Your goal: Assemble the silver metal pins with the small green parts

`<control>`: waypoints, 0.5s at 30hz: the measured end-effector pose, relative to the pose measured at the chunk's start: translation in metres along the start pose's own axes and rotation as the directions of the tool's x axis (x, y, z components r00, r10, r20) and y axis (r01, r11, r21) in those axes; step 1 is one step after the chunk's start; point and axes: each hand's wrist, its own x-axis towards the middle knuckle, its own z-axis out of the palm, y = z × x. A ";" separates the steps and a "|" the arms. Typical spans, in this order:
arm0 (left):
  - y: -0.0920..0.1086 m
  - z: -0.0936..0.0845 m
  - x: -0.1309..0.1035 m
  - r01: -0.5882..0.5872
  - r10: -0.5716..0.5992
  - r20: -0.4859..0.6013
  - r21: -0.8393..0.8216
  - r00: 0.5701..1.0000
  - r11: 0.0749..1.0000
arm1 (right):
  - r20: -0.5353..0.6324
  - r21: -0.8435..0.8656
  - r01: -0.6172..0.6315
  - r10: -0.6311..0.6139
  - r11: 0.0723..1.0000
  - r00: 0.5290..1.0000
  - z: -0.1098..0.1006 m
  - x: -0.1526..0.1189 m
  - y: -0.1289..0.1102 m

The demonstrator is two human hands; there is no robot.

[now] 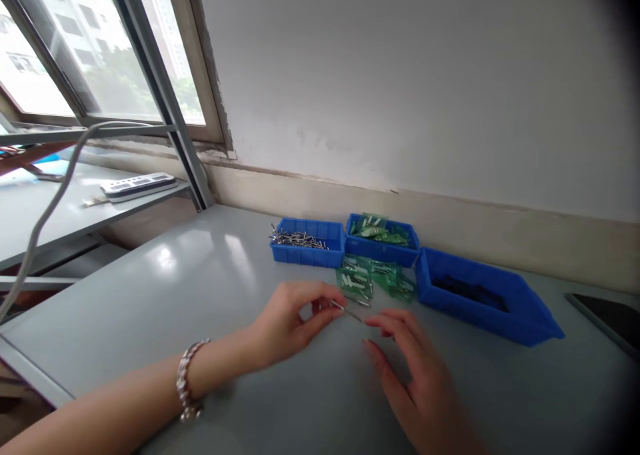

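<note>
My left hand (295, 318), with a beaded bracelet (185, 378) on the wrist, pinches a thin metal rod (353, 315) between thumb and fingertips. The rod points toward my right hand (413, 368), whose thumb and fingers are apart. Its index fingertip is close to the rod's free end; whether it touches, I cannot tell. Just beyond the fingers, another metal piece (361, 302) lies on the table. Behind it lie several green packets (355, 280) with small light and metallic pieces inside. A blue bin (307, 256) of loose metal rods (303, 240) stands beyond my left hand.
A second blue bin (383, 249) holds more green packets (375, 229). To its right, a larger blue bin (453, 315) contains dark items (470, 293). A dark flat device (607, 318) lies at the right. At left are a power strip (140, 185), a grey cable (50, 208) and a metal frame.
</note>
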 end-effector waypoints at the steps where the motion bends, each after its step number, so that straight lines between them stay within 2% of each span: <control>1: -0.001 -0.010 0.006 -0.025 0.029 -0.067 0.055 0.997 0.998 | 0.003 -0.002 -0.008 0.008 1.000 1.000 0.000 -0.001 0.000; 3: -0.006 -0.036 0.021 -0.001 0.059 -0.214 0.265 0.975 0.964 | 0.010 0.001 -0.007 0.007 1.000 1.000 0.000 -0.002 0.000; 5: -0.012 -0.064 0.038 0.114 0.064 -0.324 0.501 0.944 0.858 | 0.030 0.002 0.004 -0.004 1.000 1.000 0.001 -0.003 0.000; 7: -0.019 -0.086 0.053 0.196 -0.007 -0.281 0.651 0.960 0.733 | 0.045 0.001 0.022 -0.022 1.000 0.999 0.001 -0.004 0.000; 8: -0.022 -0.093 0.060 0.238 -0.078 -0.247 0.730 0.966 0.640 | 0.051 0.001 0.033 -0.033 0.999 0.998 0.001 -0.004 0.000; 11: -0.032 -0.101 0.073 0.256 -0.169 -0.193 0.782 0.967 0.569 | 0.067 0.005 0.055 -0.055 0.998 0.996 0.001 -0.003 0.000; 15: -0.041 -0.091 0.075 0.256 -0.220 -0.160 0.803 0.962 0.537 | 0.082 0.011 0.055 -0.055 0.998 0.995 0.001 -0.002 0.001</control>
